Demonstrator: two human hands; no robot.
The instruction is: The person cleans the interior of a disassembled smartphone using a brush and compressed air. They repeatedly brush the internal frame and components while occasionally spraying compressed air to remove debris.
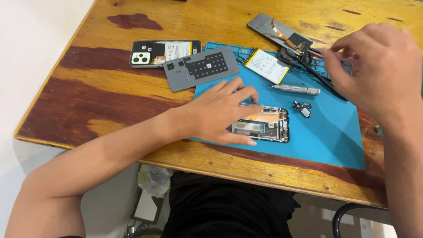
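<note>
Counter (110, 94): a worn wooden top with dark red stains carried everything; the work sat toward its right half.
Mat (326, 141): a blue work mat lay on the counter under the open phone and the loose parts; keeping small pieces on it would have stopped them rolling off the wood.
Left hand (220, 114): it lay flat with fingers spread, palm down, pressing on the left end of the phone frame; a firm, even hold there looked like the way to keep the frame from sliding.
Right hand (374, 72): it hovered raised at the far right, fingers curled loosely together, holding nothing that could be made out; it was well apart from the frame and nearer the tools.
Phone frame (264, 125): the opened frame lay on the mat, directly under the left fingertips and extending right of them, near the middle of the mat.
Grey plate (200, 67): it lay far and left of the left hand, overlapping the mat's corner.
Second phone body (152, 53): it lay on the wood, far left, partly under the plate.
Battery (267, 65): white and yellow-edged, on the mat's far side.
Screwdriver (295, 89): silver, just beyond the frame, between the two hands.
Small parts (303, 108): loose, just right of the frame; best picked up gently.
</note>
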